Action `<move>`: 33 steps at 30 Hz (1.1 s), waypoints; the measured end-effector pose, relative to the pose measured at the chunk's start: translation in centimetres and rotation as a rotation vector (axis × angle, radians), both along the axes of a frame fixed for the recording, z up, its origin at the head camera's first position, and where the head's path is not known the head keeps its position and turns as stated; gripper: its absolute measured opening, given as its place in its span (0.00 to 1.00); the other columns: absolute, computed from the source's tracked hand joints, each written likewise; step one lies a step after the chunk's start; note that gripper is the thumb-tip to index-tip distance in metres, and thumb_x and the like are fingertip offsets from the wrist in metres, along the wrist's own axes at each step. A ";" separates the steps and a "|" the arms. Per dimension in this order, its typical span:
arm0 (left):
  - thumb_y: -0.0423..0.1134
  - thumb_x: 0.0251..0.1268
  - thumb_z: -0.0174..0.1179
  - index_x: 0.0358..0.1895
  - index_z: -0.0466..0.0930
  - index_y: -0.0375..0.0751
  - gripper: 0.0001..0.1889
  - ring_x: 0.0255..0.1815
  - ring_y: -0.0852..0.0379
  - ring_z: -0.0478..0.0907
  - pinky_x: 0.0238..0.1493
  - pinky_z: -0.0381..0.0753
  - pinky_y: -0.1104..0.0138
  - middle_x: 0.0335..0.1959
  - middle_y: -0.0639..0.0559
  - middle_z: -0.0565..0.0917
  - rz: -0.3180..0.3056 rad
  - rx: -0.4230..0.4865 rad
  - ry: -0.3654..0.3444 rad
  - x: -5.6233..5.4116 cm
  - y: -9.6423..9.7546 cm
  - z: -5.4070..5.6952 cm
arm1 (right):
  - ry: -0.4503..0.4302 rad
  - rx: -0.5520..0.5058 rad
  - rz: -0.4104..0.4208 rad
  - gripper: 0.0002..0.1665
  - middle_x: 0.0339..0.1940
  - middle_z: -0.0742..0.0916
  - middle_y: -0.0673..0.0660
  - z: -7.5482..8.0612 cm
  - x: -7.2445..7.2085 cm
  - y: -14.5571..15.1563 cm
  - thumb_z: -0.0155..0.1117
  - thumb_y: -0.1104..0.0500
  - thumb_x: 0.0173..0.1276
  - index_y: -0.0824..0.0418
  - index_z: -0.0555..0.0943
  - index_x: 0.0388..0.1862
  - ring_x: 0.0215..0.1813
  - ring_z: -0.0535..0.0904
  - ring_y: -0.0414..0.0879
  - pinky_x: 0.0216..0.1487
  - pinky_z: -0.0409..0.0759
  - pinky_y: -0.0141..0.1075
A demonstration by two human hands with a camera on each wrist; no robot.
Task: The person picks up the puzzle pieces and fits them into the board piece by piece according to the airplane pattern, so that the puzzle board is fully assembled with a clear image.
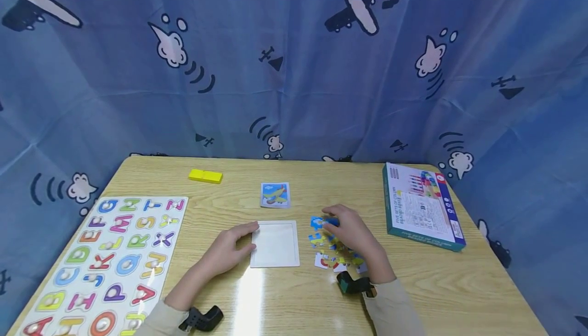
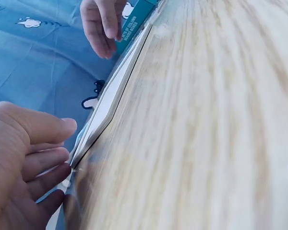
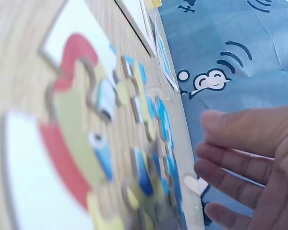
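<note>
Standing by at a distance, I see the left grip [image 1: 225,252] at the near side of the white tray [image 1: 274,244], thumb and fingers apart, clasping nothing. The right grip [image 1: 351,229] is over the loose puzzle pieces [image 1: 317,240], its fingers loosely bent with nothing pinched that I can make out. The tray lies between both grips; the airplane card [image 1: 275,195] sits beyond it. Left of the left grip is the letter board [image 1: 94,248]; right of the right grip, a box [image 1: 422,208] on the worktop [image 1: 459,295].
</note>
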State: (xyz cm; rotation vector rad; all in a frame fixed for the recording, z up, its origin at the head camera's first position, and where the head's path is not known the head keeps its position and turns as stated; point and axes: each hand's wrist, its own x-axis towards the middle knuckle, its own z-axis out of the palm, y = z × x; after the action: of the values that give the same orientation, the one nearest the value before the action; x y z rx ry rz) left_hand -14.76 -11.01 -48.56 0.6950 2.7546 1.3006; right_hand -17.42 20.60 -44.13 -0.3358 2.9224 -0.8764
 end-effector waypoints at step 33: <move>0.39 0.65 0.59 0.62 0.73 0.35 0.23 0.69 0.45 0.66 0.69 0.65 0.51 0.67 0.47 0.71 -0.066 -0.112 0.023 -0.2 -0.7 -0.3 | 0.020 0.077 -0.043 0.14 0.50 0.81 0.58 -1.7 -1.1 -1.7 0.67 0.61 0.61 0.62 0.82 0.46 0.57 0.75 0.53 0.59 0.76 0.48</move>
State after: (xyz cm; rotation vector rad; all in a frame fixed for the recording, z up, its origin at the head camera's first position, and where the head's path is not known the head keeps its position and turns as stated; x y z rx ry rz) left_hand -14.99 -11.72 -48.88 0.7900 2.7706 1.1235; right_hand -18.48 18.88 -45.88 -0.2783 2.9825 -0.7677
